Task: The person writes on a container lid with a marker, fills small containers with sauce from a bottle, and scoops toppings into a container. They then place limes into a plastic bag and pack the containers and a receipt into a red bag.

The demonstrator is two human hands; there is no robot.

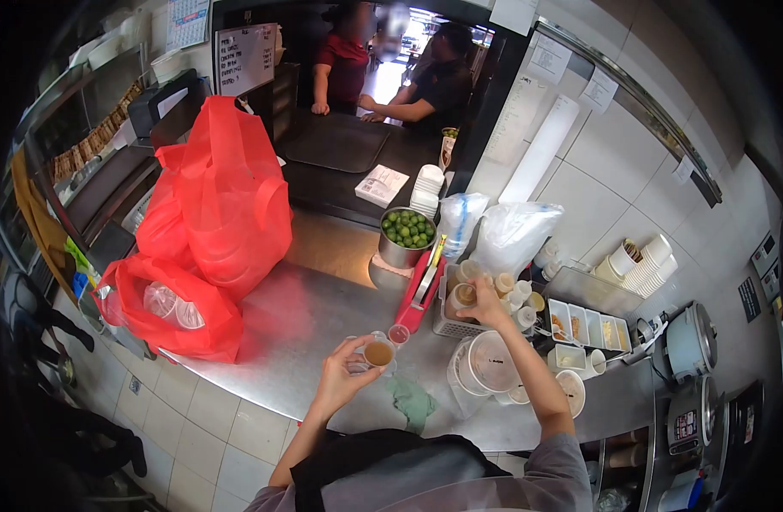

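Over the steel counter, my left hand [341, 373] is closed around a small clear sauce cup [378, 353] of brown liquid. More clear plastic shows at this cup's edges, but I cannot make out whether it is lids or other cups. A small cup with a reddish rim [398, 334] stands just beyond it. To the right, my right hand [490, 308] reaches into a grey plastic basket [459, 326], its fingers closed on another sauce cup [465, 294] of brown liquid. Several similar filled cups stand around those fingers.
Red bags [229, 196] with packed containers stand at left. A pot of green limes [407, 230] and a red tape dispenser [421, 294] sit mid-counter. A lidded white tub [491, 363], a green cloth [413, 401] and topping trays [587, 327] are nearer. Two people stand beyond the pass-through.
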